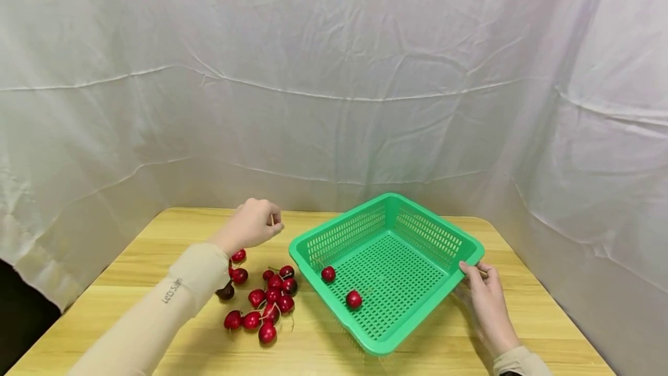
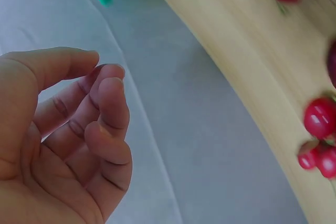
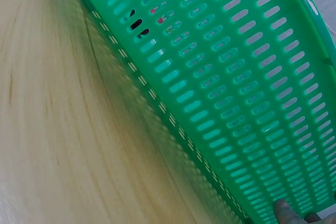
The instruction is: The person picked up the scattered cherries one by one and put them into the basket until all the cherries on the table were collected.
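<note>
In the head view, my left hand (image 1: 254, 222) hovers above the far left part of the table, beyond the loose cherries. Its fingers bend loosely, with the thumb tip close to the index finger; the left wrist view shows the same hand (image 2: 79, 129) holding nothing. Red cherries (image 1: 273, 295) with thin stems lie in a group between my left forearm and a green plastic basket (image 1: 417, 321). Inside the basket are two cherries, one (image 1: 354, 299) on the slotted floor and one (image 1: 328, 274) by the left wall. My right hand (image 1: 487, 300) grips the basket's right corner, thumb over the rim.
More cherries (image 1: 239, 275), some dark, lie beside my left sleeve and are partly covered by it. The wooden table (image 1: 130, 271) ends at a pale cloth curtain (image 1: 334, 74) behind and at the sides.
</note>
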Demonstrator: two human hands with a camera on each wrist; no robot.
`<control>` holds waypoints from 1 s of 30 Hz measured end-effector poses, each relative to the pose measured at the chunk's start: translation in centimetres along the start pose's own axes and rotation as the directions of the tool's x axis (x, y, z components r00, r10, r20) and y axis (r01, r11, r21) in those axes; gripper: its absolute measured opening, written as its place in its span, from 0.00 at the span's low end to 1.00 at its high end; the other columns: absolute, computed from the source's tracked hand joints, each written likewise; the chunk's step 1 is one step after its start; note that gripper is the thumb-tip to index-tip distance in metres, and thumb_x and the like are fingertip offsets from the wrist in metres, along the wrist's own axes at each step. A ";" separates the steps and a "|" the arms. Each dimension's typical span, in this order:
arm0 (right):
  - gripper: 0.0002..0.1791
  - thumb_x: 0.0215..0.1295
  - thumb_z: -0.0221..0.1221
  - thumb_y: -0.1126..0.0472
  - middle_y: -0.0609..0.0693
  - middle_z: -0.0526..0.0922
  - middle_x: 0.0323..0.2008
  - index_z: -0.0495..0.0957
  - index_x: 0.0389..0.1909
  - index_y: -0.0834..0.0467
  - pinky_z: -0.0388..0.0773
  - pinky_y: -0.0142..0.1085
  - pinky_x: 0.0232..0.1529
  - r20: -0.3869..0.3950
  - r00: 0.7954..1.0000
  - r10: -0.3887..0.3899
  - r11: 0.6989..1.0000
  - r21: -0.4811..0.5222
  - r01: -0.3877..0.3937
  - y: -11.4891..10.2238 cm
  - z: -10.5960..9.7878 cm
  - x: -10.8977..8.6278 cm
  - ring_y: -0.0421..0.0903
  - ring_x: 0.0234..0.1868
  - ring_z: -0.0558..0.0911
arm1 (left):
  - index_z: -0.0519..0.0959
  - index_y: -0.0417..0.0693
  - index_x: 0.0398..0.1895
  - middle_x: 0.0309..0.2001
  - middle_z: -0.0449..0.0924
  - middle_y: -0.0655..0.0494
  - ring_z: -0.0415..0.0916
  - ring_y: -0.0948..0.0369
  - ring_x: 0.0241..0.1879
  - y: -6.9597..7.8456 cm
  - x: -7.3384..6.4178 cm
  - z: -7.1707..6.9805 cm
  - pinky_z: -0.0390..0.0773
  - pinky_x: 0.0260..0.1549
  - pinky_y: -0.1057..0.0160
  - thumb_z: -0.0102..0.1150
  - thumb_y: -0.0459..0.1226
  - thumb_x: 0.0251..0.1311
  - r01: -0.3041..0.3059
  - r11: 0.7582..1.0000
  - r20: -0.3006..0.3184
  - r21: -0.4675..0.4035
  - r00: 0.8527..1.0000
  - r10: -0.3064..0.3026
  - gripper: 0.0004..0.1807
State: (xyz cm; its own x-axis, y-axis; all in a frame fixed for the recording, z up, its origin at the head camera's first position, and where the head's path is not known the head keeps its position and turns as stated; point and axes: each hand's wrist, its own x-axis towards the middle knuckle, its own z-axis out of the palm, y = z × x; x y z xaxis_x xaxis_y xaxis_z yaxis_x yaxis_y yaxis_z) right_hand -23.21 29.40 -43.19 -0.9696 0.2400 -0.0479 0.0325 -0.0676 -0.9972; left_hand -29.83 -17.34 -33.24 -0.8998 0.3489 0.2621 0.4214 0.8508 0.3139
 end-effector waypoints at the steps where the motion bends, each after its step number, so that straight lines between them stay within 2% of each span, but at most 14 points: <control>1: 0.19 0.85 0.51 0.48 0.48 0.61 0.62 0.55 0.63 0.49 0.84 0.27 0.56 0.000 1.000 0.000 1.000 0.001 0.000 0.0 0.0 0.0 0.31 0.54 0.80 | 0.84 0.51 0.26 0.23 0.81 0.58 0.72 0.62 0.21 -0.6 -0.1 -0.1 0.73 0.26 0.62 0.67 0.36 0.68 0.014 1.000 -0.004 0.006 1.000 -0.014 0.10; 6: 0.18 0.86 0.51 0.48 0.48 0.61 0.62 0.56 0.63 0.48 0.84 0.27 0.56 -0.003 1.000 -0.005 1.000 0.006 0.005 0.0 -0.1 0.0 0.31 0.53 0.81 | 0.85 0.49 0.28 0.25 0.82 0.56 0.74 0.61 0.21 -3.3 -0.6 -0.9 0.74 0.28 0.59 0.66 0.37 0.69 0.080 0.997 -0.011 0.019 0.997 -0.080 0.09; 12: 0.18 0.85 0.51 0.48 0.50 0.62 0.62 0.56 0.62 0.47 0.84 0.28 0.55 -0.004 1.000 -0.012 1.000 0.013 0.012 0.0 -0.2 0.0 0.31 0.52 0.82 | 0.85 0.48 0.30 0.25 0.84 0.54 0.74 0.60 0.20 -5.9 -1.4 -1.3 0.73 0.27 0.60 0.64 0.36 0.71 0.150 0.989 0.024 0.011 0.988 -0.151 0.09; 22: 0.18 0.85 0.53 0.47 0.51 0.63 0.62 0.57 0.62 0.47 0.85 0.28 0.55 -0.003 1.000 -0.019 1.000 0.007 0.019 0.0 -0.2 0.1 0.32 0.53 0.83 | 0.84 0.44 0.28 0.32 0.84 0.47 0.74 0.55 0.28 -9.5 -2.7 -1.0 0.76 0.31 0.55 0.64 0.33 0.64 0.203 0.978 0.012 0.053 0.979 -0.204 0.06; 27: 0.18 0.85 0.52 0.47 0.50 0.63 0.62 0.57 0.63 0.47 0.84 0.28 0.55 0.003 1.000 -0.010 1.000 -0.003 0.010 -0.1 -0.2 0.0 0.32 0.54 0.82 | 0.83 0.43 0.28 0.31 0.83 0.47 0.75 0.54 0.28 -11.2 -3.4 -0.7 0.77 0.31 0.54 0.64 0.32 0.64 0.246 0.967 0.032 0.072 0.968 -0.249 0.06; 30: 0.19 0.85 0.52 0.46 0.50 0.63 0.62 0.57 0.63 0.47 0.84 0.28 0.56 0.003 1.000 -0.008 1.000 -0.005 0.008 -0.1 -0.2 -0.1 0.33 0.55 0.81 | 0.82 0.43 0.26 0.28 0.82 0.49 0.76 0.55 0.28 -12.0 -3.7 -0.5 0.77 0.31 0.55 0.63 0.32 0.65 0.289 0.955 0.056 0.074 0.954 -0.293 0.08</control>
State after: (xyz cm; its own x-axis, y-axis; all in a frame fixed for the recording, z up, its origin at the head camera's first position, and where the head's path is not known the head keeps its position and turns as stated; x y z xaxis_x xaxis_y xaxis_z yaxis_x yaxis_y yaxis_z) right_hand -23.04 29.54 -43.13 -0.9705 0.2378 -0.0399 0.0260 -0.0610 -0.9978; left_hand -31.52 -29.05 -37.48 -0.9886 0.1057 0.1070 0.1340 0.9421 0.3075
